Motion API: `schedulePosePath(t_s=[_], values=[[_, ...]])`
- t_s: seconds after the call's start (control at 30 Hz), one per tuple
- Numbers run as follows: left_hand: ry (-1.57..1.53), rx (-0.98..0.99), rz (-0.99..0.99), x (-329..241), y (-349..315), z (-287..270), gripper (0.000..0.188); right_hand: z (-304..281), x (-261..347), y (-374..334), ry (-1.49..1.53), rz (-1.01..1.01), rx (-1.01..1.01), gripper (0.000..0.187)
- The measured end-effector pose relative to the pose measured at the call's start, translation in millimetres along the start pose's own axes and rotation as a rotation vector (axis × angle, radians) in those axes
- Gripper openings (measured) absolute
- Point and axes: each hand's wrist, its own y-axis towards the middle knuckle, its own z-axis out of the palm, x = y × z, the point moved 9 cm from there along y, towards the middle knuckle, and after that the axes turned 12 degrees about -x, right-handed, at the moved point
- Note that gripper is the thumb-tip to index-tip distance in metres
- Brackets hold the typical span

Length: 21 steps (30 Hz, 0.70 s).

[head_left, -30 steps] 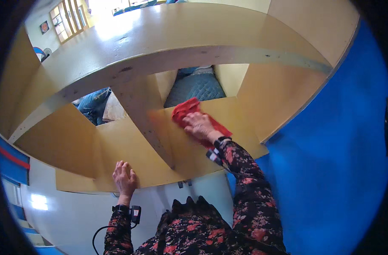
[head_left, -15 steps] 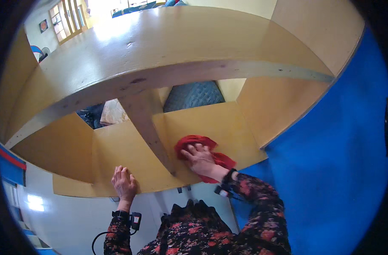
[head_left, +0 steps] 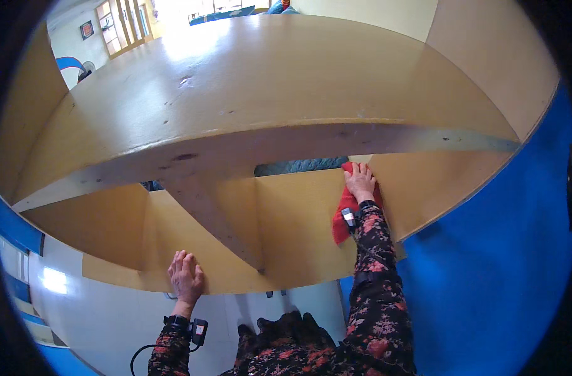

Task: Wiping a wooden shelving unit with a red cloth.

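A red cloth [head_left: 343,216] lies on the lower shelf board [head_left: 298,241], in its far right corner against the side panel. On top of it, my right hand [head_left: 361,182] presses with the fingertips at the board's back edge; part of the cloth hangs loose toward me. My left hand [head_left: 186,277] rests flat on the same board near its front edge, left of the divider, with nothing in it and its fingers stretched out.
Above the lower board runs a thick, glossy upper shelf [head_left: 267,75]. An upright divider [head_left: 214,216] splits the lower space. The side panel [head_left: 436,188] closes it on the right, beside a blue surface [head_left: 480,263]. Dark quilted fabric [head_left: 298,167] shows through the back gap.
My right hand has slid the red cloth away from me and to the right, from mid-board into the corner. My left hand stays in place. The view has shifted slightly.
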Motion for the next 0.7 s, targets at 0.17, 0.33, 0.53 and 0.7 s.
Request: schedulePosePath(t_s=[0.17,0.33,0.53,0.7], values=[[0.033,0.005,-0.018,4,-2,-4,0.035,-18,5,-32,-0.104,0.055,0.097,0.054],[0.027,-0.010,-0.013,-3,3,-3,0.035,-64,25,-129,-0.178,-0.204,0.166,0.051],[0.033,-0.006,0.004,4,-2,1,0.035,-116,144,-211,0.341,-0.806,0.056,0.045],[0.042,-0.014,0.010,-2,-1,-1,0.036,-51,206,-119,0.385,-0.739,-0.001,0.043]])
